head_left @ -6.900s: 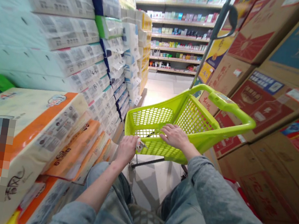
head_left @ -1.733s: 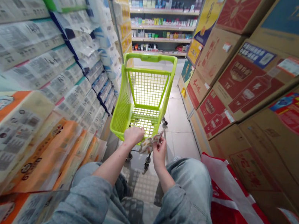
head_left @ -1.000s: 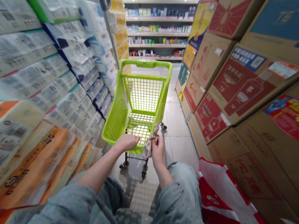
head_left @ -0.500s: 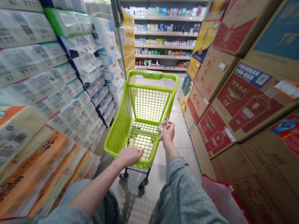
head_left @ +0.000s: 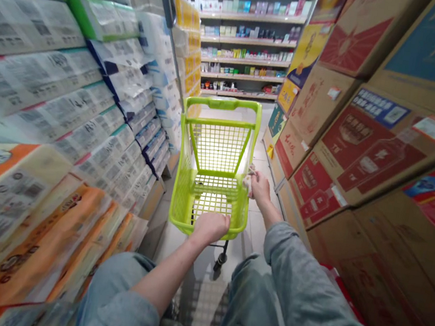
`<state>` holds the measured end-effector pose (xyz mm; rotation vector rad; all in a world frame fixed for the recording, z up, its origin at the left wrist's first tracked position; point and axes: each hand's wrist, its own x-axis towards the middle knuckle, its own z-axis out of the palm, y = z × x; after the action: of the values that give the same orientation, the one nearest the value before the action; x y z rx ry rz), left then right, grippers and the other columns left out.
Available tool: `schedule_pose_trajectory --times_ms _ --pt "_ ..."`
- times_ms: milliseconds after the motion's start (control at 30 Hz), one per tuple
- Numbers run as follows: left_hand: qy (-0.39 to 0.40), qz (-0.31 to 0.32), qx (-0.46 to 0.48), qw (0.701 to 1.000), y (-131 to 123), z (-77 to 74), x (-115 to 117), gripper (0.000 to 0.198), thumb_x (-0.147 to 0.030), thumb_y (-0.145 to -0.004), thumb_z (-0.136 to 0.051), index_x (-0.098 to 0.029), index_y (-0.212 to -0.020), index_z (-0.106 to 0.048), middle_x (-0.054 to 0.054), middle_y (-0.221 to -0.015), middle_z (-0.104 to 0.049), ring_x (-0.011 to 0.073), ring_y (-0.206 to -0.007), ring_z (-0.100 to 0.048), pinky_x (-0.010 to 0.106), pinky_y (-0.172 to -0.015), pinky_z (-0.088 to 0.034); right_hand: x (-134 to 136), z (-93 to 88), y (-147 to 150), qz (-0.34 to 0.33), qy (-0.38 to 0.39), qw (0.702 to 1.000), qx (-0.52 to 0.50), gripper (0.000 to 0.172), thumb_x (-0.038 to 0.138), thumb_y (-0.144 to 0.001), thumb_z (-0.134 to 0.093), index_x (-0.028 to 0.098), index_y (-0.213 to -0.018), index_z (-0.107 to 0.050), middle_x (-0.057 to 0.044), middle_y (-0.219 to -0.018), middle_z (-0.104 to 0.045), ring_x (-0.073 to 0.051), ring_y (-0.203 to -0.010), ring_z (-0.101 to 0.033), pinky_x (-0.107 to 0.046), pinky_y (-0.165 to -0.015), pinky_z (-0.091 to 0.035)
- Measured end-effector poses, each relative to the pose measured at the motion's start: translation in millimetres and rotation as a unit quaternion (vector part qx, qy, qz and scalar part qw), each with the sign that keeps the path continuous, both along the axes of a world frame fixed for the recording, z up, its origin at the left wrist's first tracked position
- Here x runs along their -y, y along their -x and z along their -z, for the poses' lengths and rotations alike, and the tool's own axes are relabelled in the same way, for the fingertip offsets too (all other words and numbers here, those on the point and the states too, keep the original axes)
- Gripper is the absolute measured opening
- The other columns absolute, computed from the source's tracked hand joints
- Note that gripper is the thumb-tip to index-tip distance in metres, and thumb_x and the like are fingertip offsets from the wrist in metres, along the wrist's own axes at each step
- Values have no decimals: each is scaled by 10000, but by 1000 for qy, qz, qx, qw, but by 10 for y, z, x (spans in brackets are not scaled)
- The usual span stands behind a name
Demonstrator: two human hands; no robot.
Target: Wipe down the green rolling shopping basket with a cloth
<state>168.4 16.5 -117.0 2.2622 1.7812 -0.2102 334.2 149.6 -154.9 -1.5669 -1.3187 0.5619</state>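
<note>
A lime-green plastic shopping cart (head_left: pixel 182 179) stands in a narrow aisle in front of me, its basket empty. My left hand (head_left: pixel 211 226) is closed over the cart's near rim. My right hand (head_left: pixel 259 187) is closed on a small crumpled cloth (head_left: pixel 248 177) and presses it against the cart's right side rim. Both my forearms reach forward over my knees in grey-blue trousers.
Stacked packs of tissue paper (head_left: pixel 66 107) wall the left side, with orange packs (head_left: pixel 63 238) lowest. Cardboard cartons (head_left: pixel 367 147) are piled on the right. Shelves of small goods (head_left: pixel 242 52) cross the far end. Pale floor tiles (head_left: pixel 200 302) run beneath the cart.
My right hand with the cloth has slid along the cart's right rim. The cart has shifted slightly right and my left hand stays on its near rim. The red bag is out of view.
</note>
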Motion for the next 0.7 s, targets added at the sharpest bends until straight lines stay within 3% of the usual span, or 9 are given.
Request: schedule_pose_trajectory --times_ms 167,300,433,700 --pt "5 -23 -1 1000 -15 -37 -121 543 -340 -935 -192 -147 -986 -697 141 -1027 -702 264 -985 -651 361 -813 -497 709 215 97 -46 -33 998 -35 206 300 -815 -405 207 -831 -588 -37 -786 -650 -198 -743 -586 -317 -705 -445" --pt "11 -44 -19 999 65 -44 -159 531 -331 -935 -194 -146 -1013 -685 147 -1079 -686 263 -1012 -641 354 -815 -494 1099 397 297 -54 -60 993 -88 230 290 -817 -388 201 -909 -578 -64 -901 -640 -209 -866 -579 -362 -817 -446" --pt "22 -58 -34 998 163 -23 -140 517 -327 -935 -195 -149 -1018 -674 150 -1107 -674 265 -1023 -636 356 -808 -494 1310 558 529 4 -95 989 -114 246 270 -806 -384 201 -973 -551 -89 -992 -600 -212 -992 -541 -390 -915 -414" --pt "15 -40 -40 998 205 -82 -124 522 -314 -941 -176 -128 -1041 -654 156 -1096 -669 251 -1029 -630 354 -834 -483 1454 799 885 108 -89 973 -181 266 352 -868 -370 196 -1064 -459 -137 -1095 -576 -220 -1052 -538 -403 -909 -420"
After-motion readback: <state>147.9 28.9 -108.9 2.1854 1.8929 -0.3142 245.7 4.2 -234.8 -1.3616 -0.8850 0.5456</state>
